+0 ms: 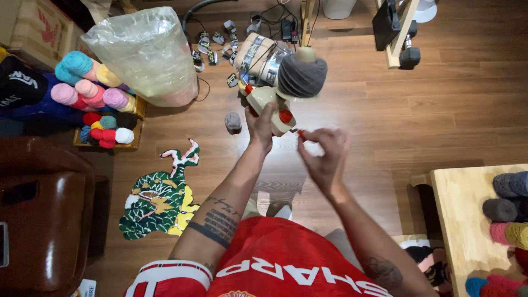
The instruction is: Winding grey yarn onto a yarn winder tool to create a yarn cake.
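Two hands were up near the middle of the frame, both busy with a cream tufting gun (268,104) that had red knobs on it. Left hand (260,125) was wrapped around the gun's body from below, grip clenched on it. Right hand (324,151) sat just to the right of the gun, thumb and fingertips pinched together around something tiny and red at the gun's edge; too small to tell what it was, so I can't say for sure the grip had hold of anything. A grey yarn cone (302,74) sat on top of the gun, just above the left hand.

Around that: a big clear plastic bag (144,52) stood at upper left, with a crate of yarn cones (93,102) in pink, teal, yellow and red beside it. Lower left of the hands, a green and yellow dragon rug (159,195) lay flat on the wood floor (440,121). A small grey spool (233,122) stood on the floor just left of the left hand. Cables and chargers (220,41) were scattered at top centre. At lower right, a light wood worktop (462,220) carried more yarn (509,212), grey, pink and mustard. A brown leather chair (41,214) filled the left edge.
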